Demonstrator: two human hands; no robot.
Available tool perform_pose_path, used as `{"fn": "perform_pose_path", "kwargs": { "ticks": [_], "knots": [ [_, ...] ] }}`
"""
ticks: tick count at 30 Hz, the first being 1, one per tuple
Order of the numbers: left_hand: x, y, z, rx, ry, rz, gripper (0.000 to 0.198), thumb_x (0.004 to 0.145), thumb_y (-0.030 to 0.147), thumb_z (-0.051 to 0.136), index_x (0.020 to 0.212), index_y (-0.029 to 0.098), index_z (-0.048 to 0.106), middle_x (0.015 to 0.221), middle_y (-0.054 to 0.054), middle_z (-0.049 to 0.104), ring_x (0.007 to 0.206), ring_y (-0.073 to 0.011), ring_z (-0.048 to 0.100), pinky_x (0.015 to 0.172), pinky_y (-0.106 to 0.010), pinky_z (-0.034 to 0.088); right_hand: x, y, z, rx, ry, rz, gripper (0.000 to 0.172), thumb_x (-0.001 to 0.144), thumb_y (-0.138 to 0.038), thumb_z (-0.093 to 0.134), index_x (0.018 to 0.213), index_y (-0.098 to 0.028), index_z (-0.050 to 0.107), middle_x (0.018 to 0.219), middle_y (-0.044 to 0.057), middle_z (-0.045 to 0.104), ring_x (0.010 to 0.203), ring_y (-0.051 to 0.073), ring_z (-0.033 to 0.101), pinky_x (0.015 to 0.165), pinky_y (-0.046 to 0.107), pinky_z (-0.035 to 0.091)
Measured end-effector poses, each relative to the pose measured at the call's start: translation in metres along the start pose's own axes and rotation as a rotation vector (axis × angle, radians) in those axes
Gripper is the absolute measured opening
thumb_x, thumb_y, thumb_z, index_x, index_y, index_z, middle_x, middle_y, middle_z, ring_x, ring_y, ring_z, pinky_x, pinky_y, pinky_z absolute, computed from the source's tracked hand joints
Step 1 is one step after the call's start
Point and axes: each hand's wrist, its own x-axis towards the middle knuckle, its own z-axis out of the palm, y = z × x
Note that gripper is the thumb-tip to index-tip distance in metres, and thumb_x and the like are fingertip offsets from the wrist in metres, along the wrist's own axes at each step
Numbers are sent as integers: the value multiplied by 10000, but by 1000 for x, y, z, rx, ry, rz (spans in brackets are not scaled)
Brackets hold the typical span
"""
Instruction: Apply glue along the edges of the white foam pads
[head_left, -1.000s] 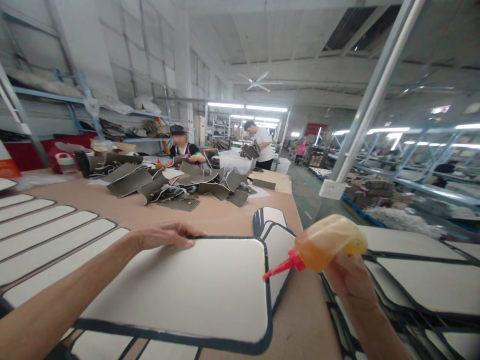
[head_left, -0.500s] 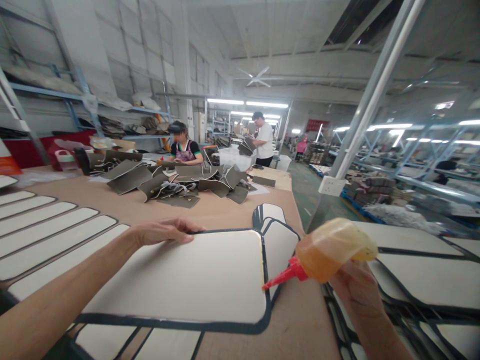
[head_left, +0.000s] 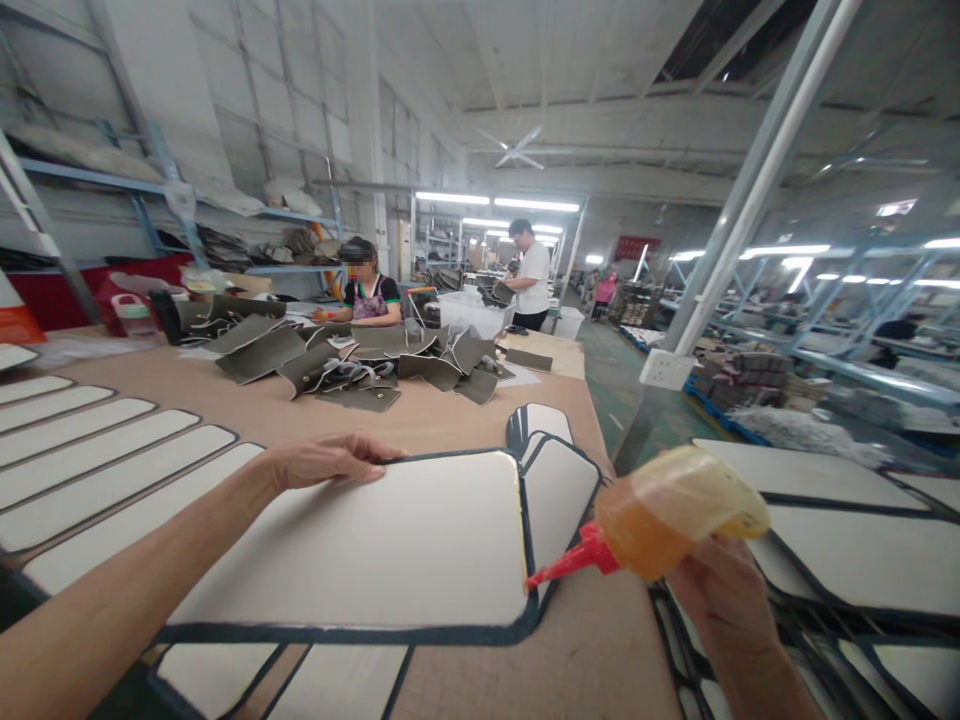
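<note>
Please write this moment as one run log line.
left hand: holds dark-edged white panel | right hand: holds squeeze bottle | red nozzle: at panel's right edge | yellow line: along that edge

The white panel (head_left: 360,550) hides part of the left hand (head_left: 334,461) at its far edge, the bottle (head_left: 671,505) to its right masks part of the right hand (head_left: 724,590), the lower panels (head_left: 337,685) beneath it run off the bottom, and the red banner (head_left: 628,246) beyond it is too small to read.
</note>
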Motion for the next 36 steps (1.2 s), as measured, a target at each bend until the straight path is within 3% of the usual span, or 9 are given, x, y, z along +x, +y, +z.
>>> {"fn": "perform_pose_path", "kwargs": {
  "ticks": [5,10,15,19,24,30,36],
  "knots": [
    [-2,-4,0,-57,-13,-6,436,769,324,601,1189,208,586,1095,-50,652,997,-243,582,841,-280,440,-5,0,1,14,61,0,656,418,-287,810,1049,-265,635,881,62,688,755,258,644,828,454,475],
    [0,-16,-4,-101,38,-19,458,756,327,623,1197,211,577,1090,-48,655,982,-234,590,825,-272,450,-12,2,0,5,58,-42,660,491,-280,789,1122,-261,597,945,63,681,855,257,634,840,412,475],
    [2,-28,-3,-170,90,-4,485,753,316,636,1218,197,560,1129,-63,642,1018,-241,578,859,-286,441,-20,10,-6,16,100,-107,612,560,-244,769,1143,-267,585,945,34,681,767,170,639,719,247,506],
    [3,-33,2,-220,131,-3,515,756,322,638,1245,196,537,1140,-70,641,1012,-244,586,835,-280,456,-25,15,-7,-3,145,-206,545,605,-214,750,1128,-242,597,912,35,682,678,147,625,605,219,513],
    [7,-42,8,-280,212,-10,501,744,296,663,1224,198,560,1113,-59,659,955,-211,614,775,-235,475,-33,16,1,40,245,-266,544,585,-185,768,1103,-233,609,994,25,660,908,178,606,699,235,528],
    [14,-58,16,-388,252,16,517,733,294,679,1229,208,559,1121,-62,657,962,-214,617,786,-253,483,-40,23,3,63,315,-272,417,610,-196,766,1010,-221,650,991,15,663,874,158,616,713,222,515],
    [18,-60,26,-449,289,0,558,696,314,711,1223,205,564,1110,-66,662,946,-210,625,757,-238,487,-38,25,14,70,332,-307,357,616,-226,768,956,-203,664,894,23,677,905,184,609,726,261,513]
  ]
}}
